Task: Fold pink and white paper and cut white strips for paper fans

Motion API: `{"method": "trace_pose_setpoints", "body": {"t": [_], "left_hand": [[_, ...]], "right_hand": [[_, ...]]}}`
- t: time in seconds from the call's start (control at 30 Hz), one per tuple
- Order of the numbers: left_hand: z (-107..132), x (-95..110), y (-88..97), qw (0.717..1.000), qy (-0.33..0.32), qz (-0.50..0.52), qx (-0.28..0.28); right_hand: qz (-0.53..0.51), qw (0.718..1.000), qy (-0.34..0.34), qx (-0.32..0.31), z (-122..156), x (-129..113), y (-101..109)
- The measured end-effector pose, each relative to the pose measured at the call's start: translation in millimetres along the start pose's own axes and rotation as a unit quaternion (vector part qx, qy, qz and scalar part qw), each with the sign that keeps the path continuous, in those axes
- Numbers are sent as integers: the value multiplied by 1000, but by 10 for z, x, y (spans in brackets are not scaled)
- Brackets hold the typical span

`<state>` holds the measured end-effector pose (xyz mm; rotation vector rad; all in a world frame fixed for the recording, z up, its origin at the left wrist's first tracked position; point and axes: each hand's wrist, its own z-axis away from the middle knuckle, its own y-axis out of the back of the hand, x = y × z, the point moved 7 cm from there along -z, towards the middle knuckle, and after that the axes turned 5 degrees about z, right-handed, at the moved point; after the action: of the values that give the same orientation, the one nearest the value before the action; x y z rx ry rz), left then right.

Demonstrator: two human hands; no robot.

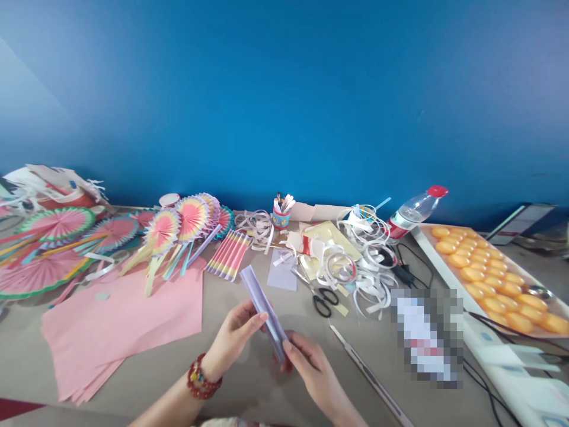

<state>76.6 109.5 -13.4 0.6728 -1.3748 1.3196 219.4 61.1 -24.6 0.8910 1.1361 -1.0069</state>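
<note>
A narrow folded strip of lilac paper is held up slantwise between my two hands, above the grey table. My left hand, with a red beaded bracelet at its wrist, pinches the strip near its middle. At the lower end, my right hand grips it between thumb and fingers; some of those fingers are hidden behind the paper. Beyond the strip lie a flat lilac sheet and a pleated pink, yellow and purple paper. Black-handled scissors rest to the right of it.
Pink sheets cover the left of the table, with several paper fans behind. A craft knife lies right of my hands. White paper strips, a bottle and a tray of orange domes stand farther right.
</note>
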Motion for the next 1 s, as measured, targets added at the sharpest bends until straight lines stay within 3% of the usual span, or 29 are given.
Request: {"method": "trace_pose_setpoints", "body": {"t": [0.27,0.5,0.6,0.67,0.77,0.87,0.93,1.0], "left_hand": [[9,-104,68,1000,17,-11,0],[11,-74,67,997,-11,-72,11],[39,8,64,992,-38,-118,-9],[71,55,91,980,-44,-191,-31],[107,63,139,930,-29,-356,-91],[82,76,147,849,-64,-505,-145],[30,73,113,787,-104,-583,-174],[-34,64,78,733,-136,-641,-185]], "right_hand": [[34,999,-15,24,-8,75,13],[82,996,16,-12,15,49,-72],[174,983,53,31,113,-8,163],[275,950,90,120,254,-49,493],[417,867,134,238,571,-36,982],[544,782,133,274,838,93,1233],[586,752,126,274,934,186,1266],[596,744,124,276,973,237,1239]]}}
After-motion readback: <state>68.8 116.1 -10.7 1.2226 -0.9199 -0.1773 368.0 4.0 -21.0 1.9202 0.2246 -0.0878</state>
